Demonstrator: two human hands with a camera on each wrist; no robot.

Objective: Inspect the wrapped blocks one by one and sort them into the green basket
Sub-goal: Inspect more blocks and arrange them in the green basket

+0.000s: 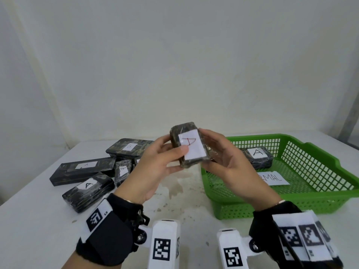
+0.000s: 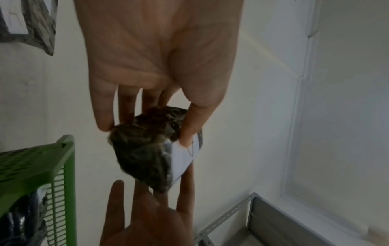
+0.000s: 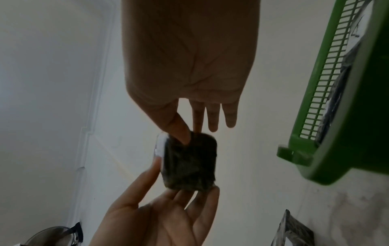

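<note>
Both hands hold one dark wrapped block (image 1: pixel 189 146) upright above the table, between the pile and the green basket (image 1: pixel 310 202). Its white label faces me with a handwritten letter D. My left hand (image 1: pixel 171 152) pinches it, thumb on the label and fingers behind. My right hand (image 1: pixel 211 150) grips its right side, thumb near the top edge and fingers under and behind it. The wrist views show the same block (image 2: pixel 143 153) (image 3: pixel 189 163) from below, caught between both sets of fingers. A block labelled A (image 1: pixel 257 158) lies in the basket.
Several wrapped blocks lie piled at the table's left: one marked A (image 1: pixel 88 191), a long one (image 1: pixel 83 169), one marked B (image 1: pixel 129 148). A paper sign (image 1: pixel 274 179) lies on the basket floor. The white table (image 1: pixel 38 220) has stains in the middle, and a wall stands behind it.
</note>
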